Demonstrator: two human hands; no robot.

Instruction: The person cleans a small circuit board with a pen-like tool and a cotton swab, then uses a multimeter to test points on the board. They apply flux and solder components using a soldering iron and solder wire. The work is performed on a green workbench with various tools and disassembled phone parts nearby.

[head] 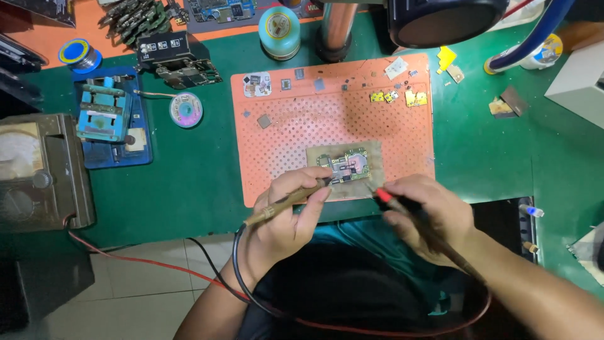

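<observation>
Two probes are in our hands, both aimed at the small circuit board that lies on a grey pad at the near edge of the orange perforated mat. Our left hand has its fingers closed in a pen grip around the black-tipped probe, whose point touches the board's left side. Our right hand has its fingers wrapped around the red-tipped probe, the tip resting just at the pad's near right corner, beside the board. Black and red leads run from the probes down past our wrists.

The mat sits on a green surface. Small chips and yellow scraps are scattered along the mat's far edge. Left of the mat lie a blue board holder, a round spool and a roll of solder wire; a dark meter case stands at the far left.
</observation>
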